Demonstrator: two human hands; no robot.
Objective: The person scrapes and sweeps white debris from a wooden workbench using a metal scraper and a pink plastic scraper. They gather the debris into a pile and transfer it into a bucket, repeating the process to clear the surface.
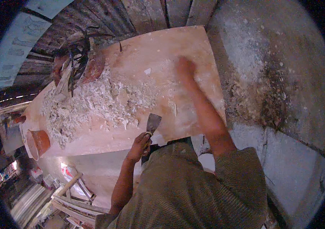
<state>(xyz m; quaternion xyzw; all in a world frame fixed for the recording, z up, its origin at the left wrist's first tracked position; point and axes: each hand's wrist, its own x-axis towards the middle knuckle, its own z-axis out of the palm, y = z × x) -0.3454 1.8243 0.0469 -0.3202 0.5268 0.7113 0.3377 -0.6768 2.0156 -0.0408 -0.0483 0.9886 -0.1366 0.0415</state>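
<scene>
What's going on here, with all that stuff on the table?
A person's left hand grips a scraper by its handle, with the blade angled up over the near side of the table. The right hand is out over the far right part, too blurred to tell whether it holds anything. Pale scraps lie in a loose heap across the middle and left, and an orange bucket sits at the left end.

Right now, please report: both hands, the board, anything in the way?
Left hand grips scraper. Right hand, blurred, over board, right side. Pale scraps heaped across board's left.
</scene>
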